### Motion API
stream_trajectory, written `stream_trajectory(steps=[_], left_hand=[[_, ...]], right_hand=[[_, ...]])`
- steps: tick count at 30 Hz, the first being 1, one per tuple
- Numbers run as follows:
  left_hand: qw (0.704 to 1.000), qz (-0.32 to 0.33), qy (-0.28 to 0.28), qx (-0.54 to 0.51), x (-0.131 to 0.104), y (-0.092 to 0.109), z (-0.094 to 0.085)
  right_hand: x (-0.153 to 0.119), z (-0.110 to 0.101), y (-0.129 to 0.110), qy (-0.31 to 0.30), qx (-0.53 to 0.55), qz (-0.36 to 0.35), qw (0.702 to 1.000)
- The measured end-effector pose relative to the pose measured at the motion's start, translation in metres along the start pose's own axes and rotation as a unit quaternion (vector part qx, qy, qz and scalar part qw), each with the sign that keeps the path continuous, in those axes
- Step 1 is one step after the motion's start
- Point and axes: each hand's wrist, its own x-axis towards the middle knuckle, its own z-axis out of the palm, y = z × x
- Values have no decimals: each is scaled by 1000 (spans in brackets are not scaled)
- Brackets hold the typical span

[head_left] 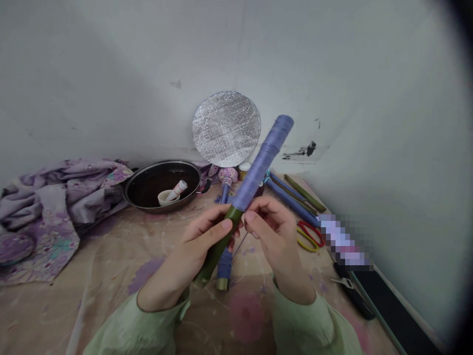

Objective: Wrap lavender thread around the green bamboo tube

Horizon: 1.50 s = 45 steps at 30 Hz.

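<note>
Over the tablecloth [114, 256], the left hand [201, 239] leans inward, fingers [224, 225] clamped on a tube [254, 177], the right hand [271, 229] pinching beside it.

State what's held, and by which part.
The left hand holds a green stick, partly wound with blue thread, by its bare part; the right hand is at the winding's edge, its grip unclear.

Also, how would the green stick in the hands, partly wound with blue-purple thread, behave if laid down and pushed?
The stick would probably roll, since it looks rounded. It is likely stiff: it extends straight beyond the left hand. The bare green part looks smooth, so it may be slippery.
</note>
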Motion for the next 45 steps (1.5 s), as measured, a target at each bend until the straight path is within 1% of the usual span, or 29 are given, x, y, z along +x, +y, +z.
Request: stream_trajectory(steps=[2,5,8,13,16,19,22,25,29,33,37,39,42,45], left_hand=[[1000,4,-11,17,1,1,-1],[998,14,-43,43,3,3,-2],[997,12,-47,53,3,4,-2],[998,3,-28,53,2,2,1],[999,-13,-25,43,3,0,2],[999,-39,-5,31,3,-2,5],[998,-48,22,35,2,-3,7],[997,-45,40,52,0,-1,10],[996,-52,39,60,0,-1,9],[997,-62,16,37,2,-4,6],[996,-65,-49,-21,6,-7,1],[995,-58,-71,-48,7,-7,0],[994,-48,-82,-60,4,-5,0],[994,-48,-83,-42,1,-2,0]], right_hand=[[1,1,-1,3,-12,3,1000],[3,1,-2,4,-22,6,1000],[4,2,-3,0,-21,4,1000],[4,3,-3,3,-34,19,999],[3,3,-4,-16,-34,27,999],[1,3,-4,-40,-37,29,998],[0,3,-3,-36,-52,28,998],[0,2,-2,-33,-82,14,996],[0,1,0,-32,-107,-18,994],[-1,3,0,-27,-113,-29,993],[-1,3,-2,-24,-114,-31,993],[-1,3,-2,-29,-111,-28,993],[-1,3,-2,-40,-99,-24,994],[-1,3,-1,-50,-91,-22,994]])
